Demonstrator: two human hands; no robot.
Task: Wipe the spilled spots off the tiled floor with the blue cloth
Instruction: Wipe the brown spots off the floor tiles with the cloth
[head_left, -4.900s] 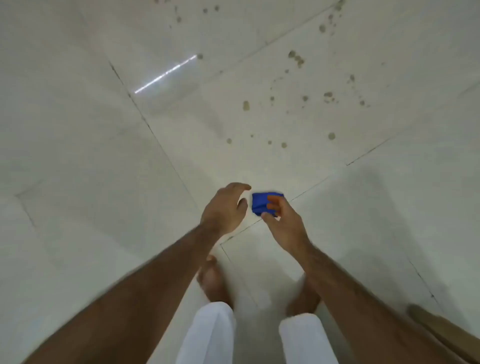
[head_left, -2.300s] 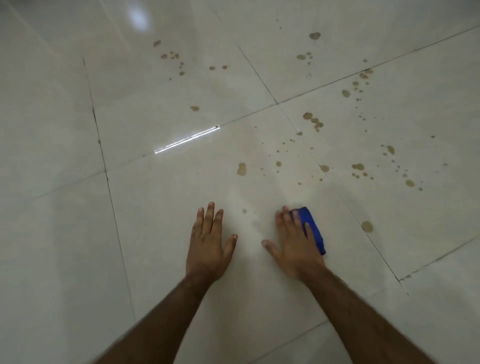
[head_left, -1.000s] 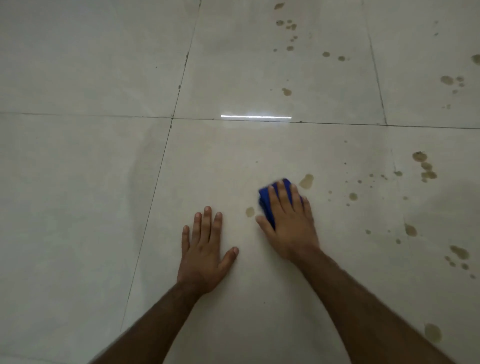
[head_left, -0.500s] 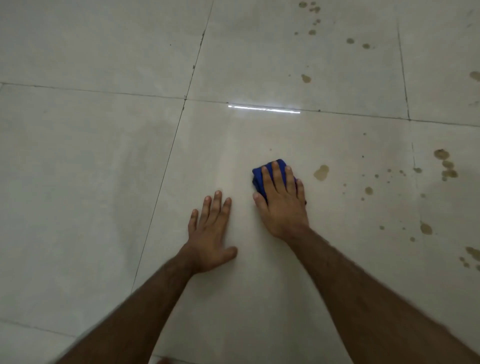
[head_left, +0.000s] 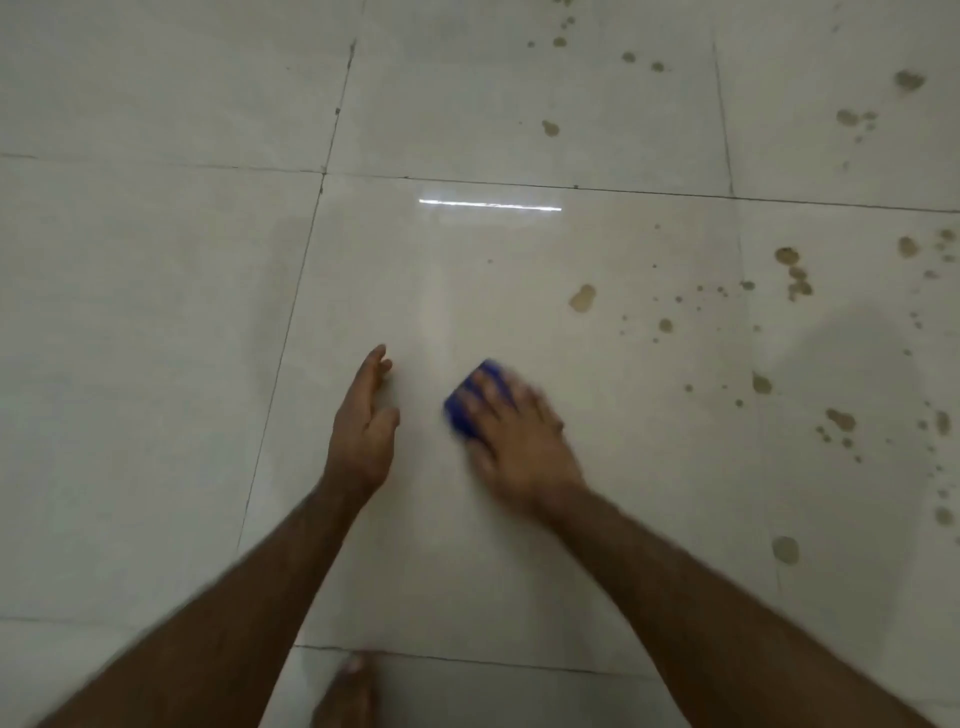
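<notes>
Blue folded cloth (head_left: 474, 397) flat on pale glossy tiled floor (head_left: 156, 364), pressed under right hand (head_left: 519, 441), fingers spread over it, motion-blurred. Left hand (head_left: 363, 431) just left, open, tilted on edge, holding nothing. Brown spilled spots (head_left: 582, 299) scattered to right, apart from cloth. Bare foot (head_left: 345, 691) at bottom edge.
</notes>
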